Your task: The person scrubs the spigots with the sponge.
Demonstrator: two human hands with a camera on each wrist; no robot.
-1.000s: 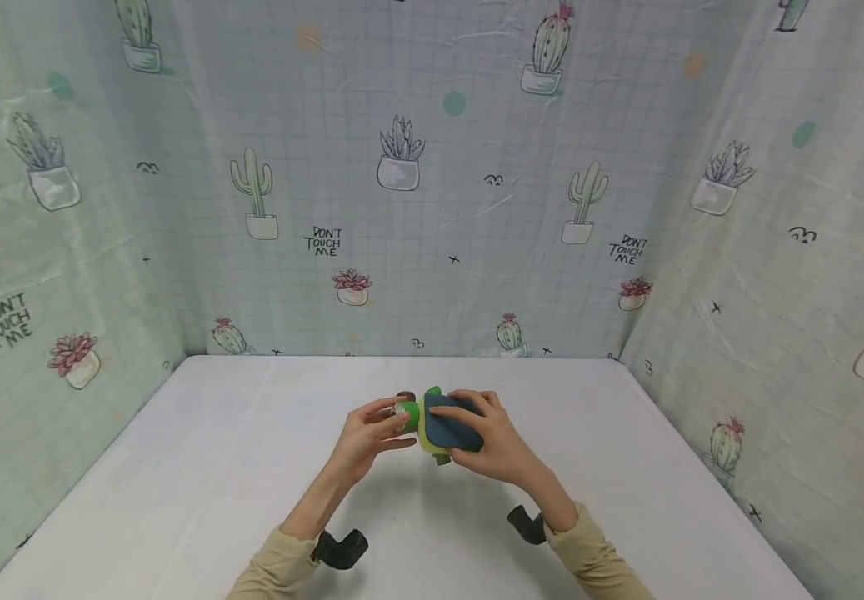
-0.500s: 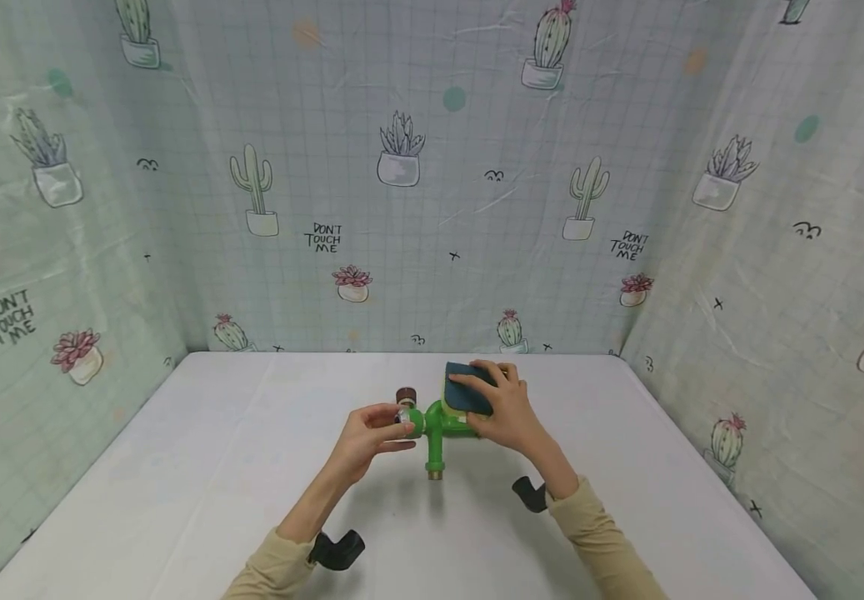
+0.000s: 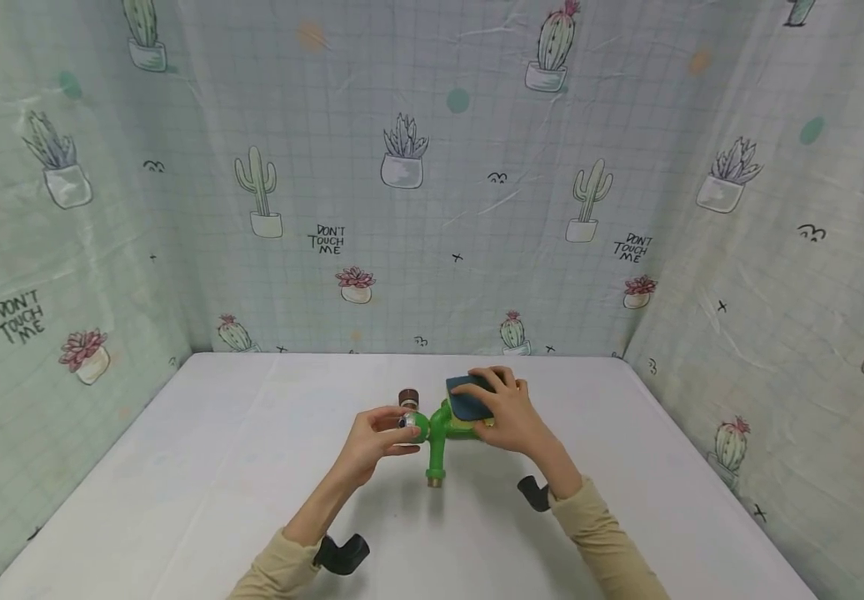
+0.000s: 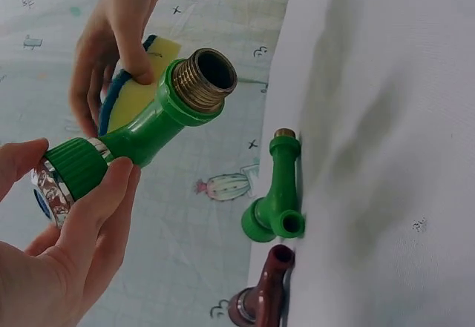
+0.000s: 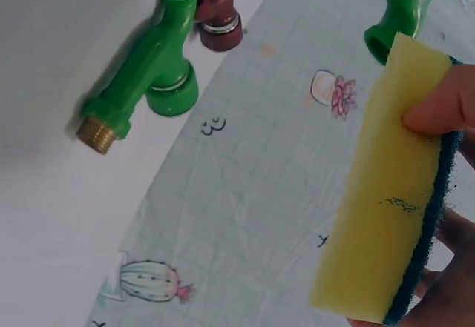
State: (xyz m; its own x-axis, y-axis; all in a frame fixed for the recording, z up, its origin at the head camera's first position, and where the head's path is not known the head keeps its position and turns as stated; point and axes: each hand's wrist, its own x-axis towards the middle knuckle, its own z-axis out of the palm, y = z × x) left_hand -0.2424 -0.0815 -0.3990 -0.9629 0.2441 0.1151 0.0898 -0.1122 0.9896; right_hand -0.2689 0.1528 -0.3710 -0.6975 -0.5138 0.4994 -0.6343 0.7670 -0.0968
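Note:
My left hand grips a green plastic tap by its ribbed, chrome-capped knob, up off the table. The tap's brass threaded inlet points towards me in the head view. In my right hand is a yellow sponge with a dark blue scouring side, pinched between thumb and fingers. The sponge is beside the tap's spout end, overlapping the green behind it in the head view. A second green tap lies on the table beyond the hands, and a maroon tap lies to its left.
The white table ends at a fabric backdrop printed with potted cacti, which also runs along both sides. A black curved piece sits at the left wrist, and a similar black piece at the right wrist.
The sponge has moved off the tap's body, rightward and away from me, then slightly back down. The tap's green body and brass inlet are uncovered. The left hand still grips the knob.

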